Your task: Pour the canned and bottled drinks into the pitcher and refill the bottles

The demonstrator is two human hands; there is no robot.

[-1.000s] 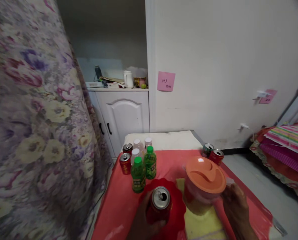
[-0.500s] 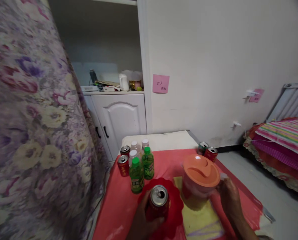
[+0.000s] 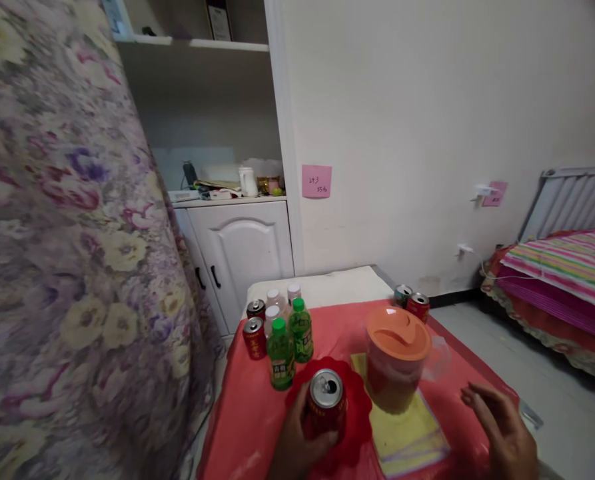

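Note:
My left hand is wrapped round an opened red can, which is upright over a scalloped red plate. To the right, a clear pitcher with an orange lid and dark contents stands on a folded yellow cloth. My right hand is apart from the pitcher's handle, fingers bent and spread, holding nothing. Left of the plate are two green-capped bottles, one nearer and one behind.
Red cans and white-capped bottles stand at the table's left. Two more cans are at its back right. A flowered curtain hangs left; a bed is beyond the right side.
My right hand has let go of the pitcher's handle and moved right. The pitcher now rests on the cloth. My left hand still holds the can. The camera view has shifted slightly.

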